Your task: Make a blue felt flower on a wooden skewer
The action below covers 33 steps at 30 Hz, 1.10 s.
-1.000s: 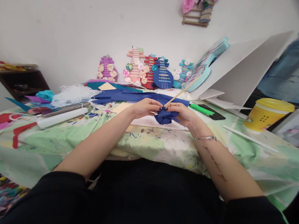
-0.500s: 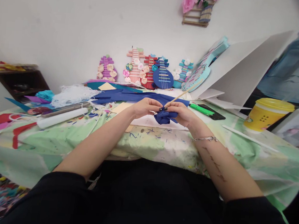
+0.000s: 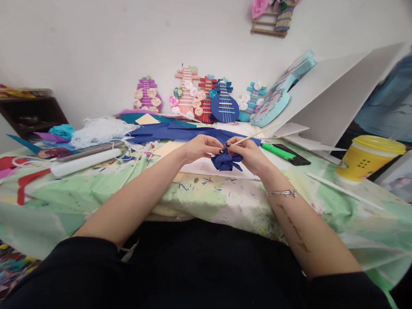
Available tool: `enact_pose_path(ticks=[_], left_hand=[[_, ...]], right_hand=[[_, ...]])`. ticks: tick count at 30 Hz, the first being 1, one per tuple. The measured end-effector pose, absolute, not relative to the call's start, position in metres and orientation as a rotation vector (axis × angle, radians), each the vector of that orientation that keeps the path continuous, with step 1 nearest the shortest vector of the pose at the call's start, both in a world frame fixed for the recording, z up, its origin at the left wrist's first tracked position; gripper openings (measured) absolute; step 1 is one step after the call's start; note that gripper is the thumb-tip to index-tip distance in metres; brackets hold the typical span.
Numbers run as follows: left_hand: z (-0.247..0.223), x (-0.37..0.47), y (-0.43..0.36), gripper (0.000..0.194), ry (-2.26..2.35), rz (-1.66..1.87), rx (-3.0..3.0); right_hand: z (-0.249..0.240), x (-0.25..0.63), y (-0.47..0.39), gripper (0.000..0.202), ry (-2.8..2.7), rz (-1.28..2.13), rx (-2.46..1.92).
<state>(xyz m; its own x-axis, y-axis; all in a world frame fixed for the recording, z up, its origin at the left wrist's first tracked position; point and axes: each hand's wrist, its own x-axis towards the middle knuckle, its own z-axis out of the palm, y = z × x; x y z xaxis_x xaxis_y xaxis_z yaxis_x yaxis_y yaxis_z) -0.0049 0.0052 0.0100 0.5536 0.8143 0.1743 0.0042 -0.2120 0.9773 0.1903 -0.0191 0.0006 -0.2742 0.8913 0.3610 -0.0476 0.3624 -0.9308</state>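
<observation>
At twelve o'clock from me, the left hand pinches folded blue paper above the surface. The right hand grasps it too, with a stick slanting toward two o'clock. I judge this as gathering folds; the next move calls for steady fingertips.

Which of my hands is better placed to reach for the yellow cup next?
Right, I'd say: your right hand is nearer the yellow cup, though it holds a thin stick. Your left hand, farther off, pinches the blue bundle.
</observation>
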Motion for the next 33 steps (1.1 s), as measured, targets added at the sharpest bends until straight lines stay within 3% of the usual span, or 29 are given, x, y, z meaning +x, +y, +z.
enact_pose_path(ticks=[33], left_hand=[[0.0071, -0.0044, 0.013, 0.032, 0.592, 0.952, 1.596]], right_hand=[[-0.0029, 0.1926, -0.0117, 0.026, -1.415, 1.11, -0.684]])
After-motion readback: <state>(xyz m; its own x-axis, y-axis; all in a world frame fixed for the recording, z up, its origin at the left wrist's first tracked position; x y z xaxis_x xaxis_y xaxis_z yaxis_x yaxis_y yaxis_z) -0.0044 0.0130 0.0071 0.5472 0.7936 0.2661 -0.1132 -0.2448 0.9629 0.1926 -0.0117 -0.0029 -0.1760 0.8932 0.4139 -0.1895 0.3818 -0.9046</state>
